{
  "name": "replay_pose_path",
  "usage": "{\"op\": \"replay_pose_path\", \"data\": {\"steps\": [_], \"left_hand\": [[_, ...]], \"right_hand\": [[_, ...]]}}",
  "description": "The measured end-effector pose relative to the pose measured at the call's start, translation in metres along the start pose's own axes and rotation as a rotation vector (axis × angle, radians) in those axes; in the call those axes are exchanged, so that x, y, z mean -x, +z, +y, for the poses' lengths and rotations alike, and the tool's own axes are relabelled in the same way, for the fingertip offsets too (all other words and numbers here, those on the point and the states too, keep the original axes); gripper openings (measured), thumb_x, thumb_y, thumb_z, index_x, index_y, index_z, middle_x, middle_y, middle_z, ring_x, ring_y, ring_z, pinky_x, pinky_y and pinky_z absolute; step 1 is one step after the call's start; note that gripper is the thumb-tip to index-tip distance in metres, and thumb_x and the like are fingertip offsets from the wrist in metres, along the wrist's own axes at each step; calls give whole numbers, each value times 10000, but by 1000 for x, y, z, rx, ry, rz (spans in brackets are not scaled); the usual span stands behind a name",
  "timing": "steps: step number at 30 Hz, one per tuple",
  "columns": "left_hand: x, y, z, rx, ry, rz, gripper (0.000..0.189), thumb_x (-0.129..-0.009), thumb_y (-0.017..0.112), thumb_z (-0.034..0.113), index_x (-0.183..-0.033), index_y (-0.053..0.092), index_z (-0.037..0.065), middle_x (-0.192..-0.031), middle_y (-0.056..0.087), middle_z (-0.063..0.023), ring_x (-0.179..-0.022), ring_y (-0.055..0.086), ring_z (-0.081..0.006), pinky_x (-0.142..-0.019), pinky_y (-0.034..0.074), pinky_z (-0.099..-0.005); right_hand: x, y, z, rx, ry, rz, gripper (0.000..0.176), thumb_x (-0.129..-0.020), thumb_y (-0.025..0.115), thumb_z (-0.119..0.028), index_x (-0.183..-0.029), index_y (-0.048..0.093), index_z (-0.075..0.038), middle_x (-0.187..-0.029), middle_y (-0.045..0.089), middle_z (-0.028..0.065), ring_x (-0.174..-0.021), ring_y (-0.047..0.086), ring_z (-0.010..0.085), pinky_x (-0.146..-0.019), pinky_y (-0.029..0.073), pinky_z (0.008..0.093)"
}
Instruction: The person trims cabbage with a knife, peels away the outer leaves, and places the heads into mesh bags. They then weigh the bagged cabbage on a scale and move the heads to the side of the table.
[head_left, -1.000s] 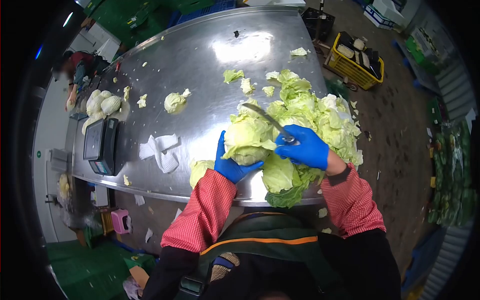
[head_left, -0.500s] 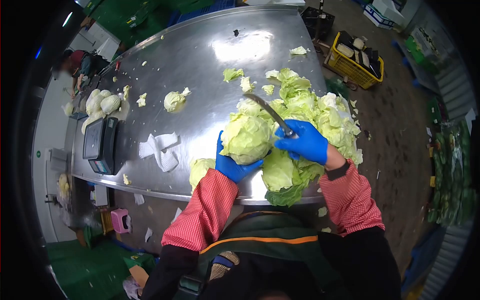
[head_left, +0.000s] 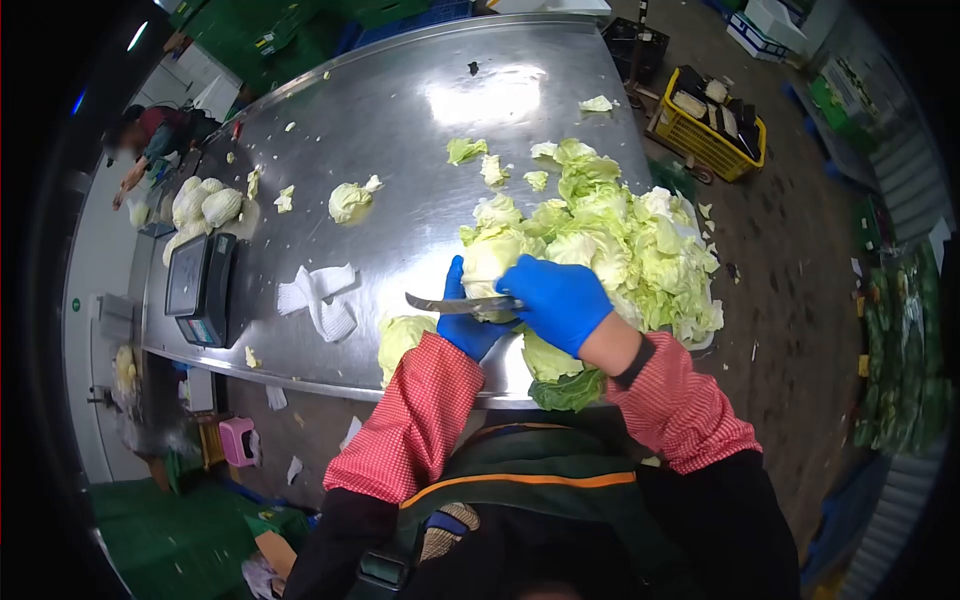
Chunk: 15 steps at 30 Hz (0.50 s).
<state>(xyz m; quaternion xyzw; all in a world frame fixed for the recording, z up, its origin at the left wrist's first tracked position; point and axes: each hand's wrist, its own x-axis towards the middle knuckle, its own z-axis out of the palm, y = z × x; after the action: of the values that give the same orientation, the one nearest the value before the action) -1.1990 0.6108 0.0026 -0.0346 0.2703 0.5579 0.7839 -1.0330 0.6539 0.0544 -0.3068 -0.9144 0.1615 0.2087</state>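
A pale green cabbage rests in my left hand, whose blue-gloved fingers cup it from the left and below. My right hand, also gloved in blue, grips a curved knife by its handle. The blade points left and lies across the near side of the cabbage, over my left hand. Part of the cabbage is hidden behind my right hand. A heap of loose cabbage leaves spreads to the right. Another cabbage sits left of my left wrist.
On the steel table are a white knitted cloth, a scale with a screen, a small cabbage and netted cabbages. A co-worker is at the far left. A yellow crate stands beyond the table.
My right hand has moved left and slightly down, bringing the knife from above the leaves to the near side of the cabbage. The blade now points left. The co-worker's arm has shifted.
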Motion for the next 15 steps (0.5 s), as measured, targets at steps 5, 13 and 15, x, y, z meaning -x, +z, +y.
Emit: {"op": "replay_pose_path", "data": {"steps": [5,13,15], "left_hand": [[7,-5,4,83,-33,41,726,-893,376,657,-1440,341,180,-1445,399,-129,-1311,400,-346,-1050,339,-560],[17,10,20,-191,-194,-414,726,-946,266,634,-1474,267,135,-1463,365,-165,-1284,438,-358,-1037,372,-555],[2,11,18,-232,-73,-300,688,-965,295,581,-1462,286,106,-1446,391,-162,-1282,446,-336,-1038,390,-523]], "right_hand": [[27,-15,26,-357,279,156,287,-779,721,-223,-1034,624,-132,-855,624,58,-738,635,214,-680,510,298],[23,-21,26,-654,424,159,767,-768,736,-469,-1382,440,-118,-1066,630,155,-874,613,255,-801,487,346],[20,-22,23,-746,547,65,740,-785,714,-478,-1375,450,-117,-1103,633,159,-889,620,266,-804,489,353]]}}
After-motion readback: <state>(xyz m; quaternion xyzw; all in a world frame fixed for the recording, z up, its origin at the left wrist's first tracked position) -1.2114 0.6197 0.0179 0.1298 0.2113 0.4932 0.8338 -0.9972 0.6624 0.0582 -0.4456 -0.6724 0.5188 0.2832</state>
